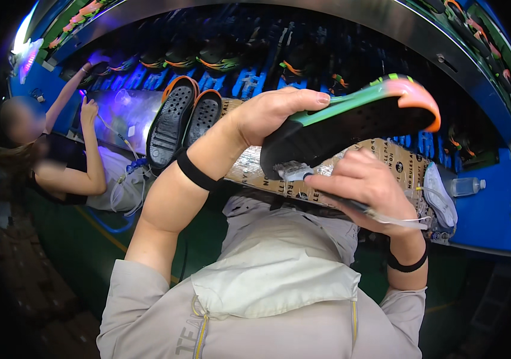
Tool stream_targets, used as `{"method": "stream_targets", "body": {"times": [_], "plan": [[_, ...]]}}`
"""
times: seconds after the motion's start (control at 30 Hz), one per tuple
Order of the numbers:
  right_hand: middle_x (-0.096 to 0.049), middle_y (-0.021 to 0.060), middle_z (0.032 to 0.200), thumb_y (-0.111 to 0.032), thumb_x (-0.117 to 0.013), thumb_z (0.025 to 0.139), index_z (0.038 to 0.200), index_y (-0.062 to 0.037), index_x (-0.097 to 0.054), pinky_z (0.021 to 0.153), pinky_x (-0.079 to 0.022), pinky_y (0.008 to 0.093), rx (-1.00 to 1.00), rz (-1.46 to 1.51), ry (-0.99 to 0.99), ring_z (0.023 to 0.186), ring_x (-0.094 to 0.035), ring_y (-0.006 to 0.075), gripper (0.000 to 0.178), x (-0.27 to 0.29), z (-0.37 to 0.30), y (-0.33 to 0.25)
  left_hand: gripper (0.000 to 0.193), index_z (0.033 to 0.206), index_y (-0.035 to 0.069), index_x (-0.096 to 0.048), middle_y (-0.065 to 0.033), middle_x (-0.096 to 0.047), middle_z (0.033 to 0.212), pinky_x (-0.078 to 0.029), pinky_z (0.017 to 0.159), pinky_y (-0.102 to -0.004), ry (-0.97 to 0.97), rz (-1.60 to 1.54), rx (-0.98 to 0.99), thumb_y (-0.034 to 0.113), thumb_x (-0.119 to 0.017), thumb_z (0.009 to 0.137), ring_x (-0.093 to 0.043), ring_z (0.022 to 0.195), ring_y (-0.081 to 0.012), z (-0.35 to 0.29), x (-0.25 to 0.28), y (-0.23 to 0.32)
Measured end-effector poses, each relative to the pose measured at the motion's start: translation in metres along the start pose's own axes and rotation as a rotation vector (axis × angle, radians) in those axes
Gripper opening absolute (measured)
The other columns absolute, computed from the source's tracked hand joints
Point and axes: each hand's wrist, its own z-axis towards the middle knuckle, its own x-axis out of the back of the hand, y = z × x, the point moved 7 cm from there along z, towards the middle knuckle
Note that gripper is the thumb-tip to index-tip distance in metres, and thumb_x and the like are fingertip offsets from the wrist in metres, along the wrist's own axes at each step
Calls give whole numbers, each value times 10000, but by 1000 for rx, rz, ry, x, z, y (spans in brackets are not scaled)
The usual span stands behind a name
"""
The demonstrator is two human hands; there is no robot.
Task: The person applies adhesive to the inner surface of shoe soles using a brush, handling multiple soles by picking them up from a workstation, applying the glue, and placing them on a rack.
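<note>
My left hand (273, 113) grips a shoe sole (342, 133) by one end, thumb over its green rim. This sole is black on the face toward me, with a rim fading from green to pink and orange. My right hand (366, 188) is closed around a brush (322, 181), and a thin clear tube trails from its handle end. The brush's pale bristles touch the black face near the sole's lower end, where a whitish wet-looking patch shows. Left of my left forearm, two more black soles with orange rims, one sole (171, 122) and another sole (203, 116), lean side by side on the bench.
Printed cardboard (255, 164) covers the bench before me. Behind it, black shoe uppers (219, 54) sit on a blue-lit rack under a metal hood (351, 12). A white sole-shaped piece (439, 196) and a clear bottle (467, 186) lie at right. A co-worker (67, 158) works at left.
</note>
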Motion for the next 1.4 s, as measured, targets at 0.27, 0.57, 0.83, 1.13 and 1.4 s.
{"method": "stream_targets", "body": {"times": [0.27,0.57,0.83,1.13,1.4], "plan": [[-639,61,809,-115,-904,791,1141,-77,-814,716,-523,417,-1,44,84,782,-630,278,363,2,-1,-3,353,1289,-34,-754,-134,-714,1338,-497,1114,-342,22,97,-135,232,-633,1092,-658,1281,-206,-2,34,-11],[-694,113,852,-31,-863,853,1172,-23,-790,719,-546,397,-141,206,229,787,-659,297,327,-15,-13,-4,956,1569,-126,-437,-400,-634,1364,-584,1065,-579,-92,-152,-287,644,-511,1008,-711,1187,-488,-11,2,-7],[-741,97,904,-33,-842,884,1268,-28,-790,702,-534,373,-268,566,163,757,-667,220,388,-22,-27,3,870,1587,-110,-433,-396,-623,1407,-575,1050,-651,-361,-399,-369,552,-514,1029,-697,1195,-547,-7,-14,-7],[-722,116,881,-123,-833,947,1261,-41,-785,746,-544,403,-204,629,184,798,-664,271,329,-28,-25,5,844,1559,-106,-471,-376,-678,1321,-604,1035,-579,-204,-287,-276,572,-483,1056,-731,1143,-503,-7,-8,-13],[-673,86,837,-68,-867,848,1212,-48,-785,717,-510,417,-107,229,32,768,-629,289,374,-1,-18,5,512,1435,-67,-638,-208,-771,1247,-628,963,-386,113,-233,11,310,-491,1121,-785,1061,-270,3,30,-56]]}}
